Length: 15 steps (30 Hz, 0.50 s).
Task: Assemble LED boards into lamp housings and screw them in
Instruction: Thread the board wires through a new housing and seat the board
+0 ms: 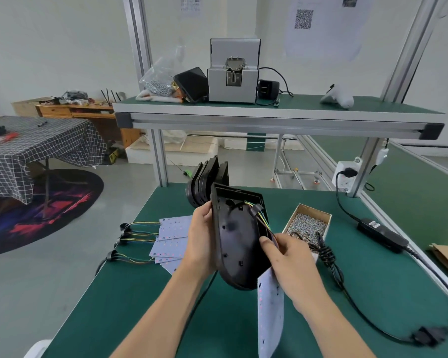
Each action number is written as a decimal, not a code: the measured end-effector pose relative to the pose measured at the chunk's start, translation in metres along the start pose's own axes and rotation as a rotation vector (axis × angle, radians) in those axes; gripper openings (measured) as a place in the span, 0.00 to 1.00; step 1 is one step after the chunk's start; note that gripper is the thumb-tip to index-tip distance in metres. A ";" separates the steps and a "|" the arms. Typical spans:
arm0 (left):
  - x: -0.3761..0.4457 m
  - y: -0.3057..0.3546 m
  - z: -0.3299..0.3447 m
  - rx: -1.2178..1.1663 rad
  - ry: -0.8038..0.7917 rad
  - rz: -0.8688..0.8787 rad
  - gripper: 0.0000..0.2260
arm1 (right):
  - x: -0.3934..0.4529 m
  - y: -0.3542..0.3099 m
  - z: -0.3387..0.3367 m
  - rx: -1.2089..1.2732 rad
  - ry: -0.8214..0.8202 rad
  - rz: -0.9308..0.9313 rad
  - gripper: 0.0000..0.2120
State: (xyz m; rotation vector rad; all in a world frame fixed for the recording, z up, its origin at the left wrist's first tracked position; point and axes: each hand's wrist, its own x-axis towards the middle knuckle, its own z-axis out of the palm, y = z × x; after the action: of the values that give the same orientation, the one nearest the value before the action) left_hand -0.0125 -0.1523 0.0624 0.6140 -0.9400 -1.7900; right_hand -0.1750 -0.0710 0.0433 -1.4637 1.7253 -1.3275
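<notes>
**Housing held upright, wires pinched at its side**

At the left of the green surface [130, 293] lies a fanned pile of white LED boards [170, 241], their coloured wire leads [137, 237] running off toward the surface's left edge and ending in black grommets. Just right of them, the left hand [201, 239] grips the left rim of a black lamp housing [237, 244], fingers curled round its edge, holding it tilted up off the surface. Behind it a row of further black housings [204, 179] stands on edge. A white LED board [270, 313] hangs below the held housing, its coloured wires [263, 220] running up across the housing's back. The right hand [292, 259] pinches those wires at the housing's right edge. Further right sits an open cardboard box of screws [308, 224], with a bundled black cable [327, 254] beside it.
</notes>
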 end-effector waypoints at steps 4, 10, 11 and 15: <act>-0.004 -0.004 0.003 -0.003 -0.125 -0.045 0.34 | 0.001 -0.001 0.000 -0.083 0.028 -0.013 0.20; -0.003 -0.003 -0.001 0.016 -0.047 -0.062 0.32 | -0.006 -0.015 -0.001 -0.177 0.254 -0.204 0.27; -0.003 -0.002 -0.001 0.036 -0.022 -0.052 0.33 | -0.007 -0.022 -0.001 -0.193 0.303 -0.290 0.26; -0.005 -0.002 -0.004 0.130 -0.005 -0.001 0.33 | 0.000 -0.037 0.010 -0.407 0.390 -0.498 0.16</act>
State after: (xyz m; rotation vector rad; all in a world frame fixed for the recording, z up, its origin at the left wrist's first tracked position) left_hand -0.0088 -0.1483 0.0585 0.6915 -1.0656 -1.7415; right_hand -0.1502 -0.0723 0.0729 -2.0760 2.0486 -1.6683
